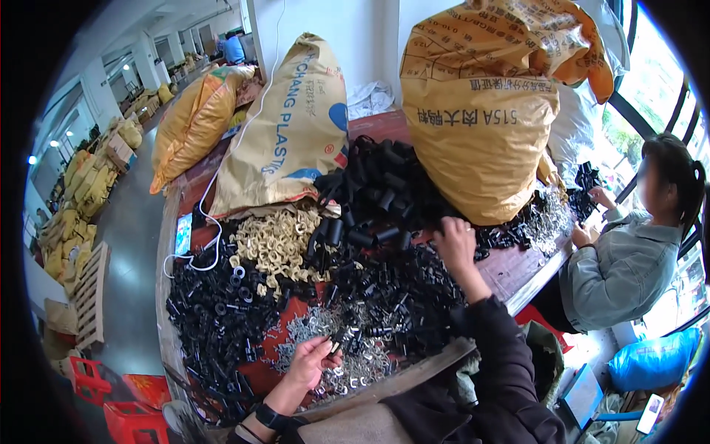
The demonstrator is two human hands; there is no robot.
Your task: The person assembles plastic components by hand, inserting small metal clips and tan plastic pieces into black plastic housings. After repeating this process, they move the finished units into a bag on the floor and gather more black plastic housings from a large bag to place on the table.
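My left hand (313, 362) is closed, thumb and fingers pinching a small black plastic part (336, 345) with a light metal bit on it. It hovers above a heap of small silvery metal clips (355, 376) near the table's front edge. Farther off, my right hand (456, 243) reaches over the black parts beside the big yellow woven sack. Its fingers are bent and a little apart, and I see nothing held in them. Black cylindrical sleeves (384, 198) lie just left of it. Small black plastic parts (414, 288) cover much of the table between my hands.
Cream-coloured plastic pieces (277, 244) spill before a tan sack (288, 133). A large yellow sack (481, 148) stands at the back. A white cable (216, 248) crosses the table's left side. At the right, a co-worker (629, 259) handles parts. Red stools (133, 422) stand lower left.
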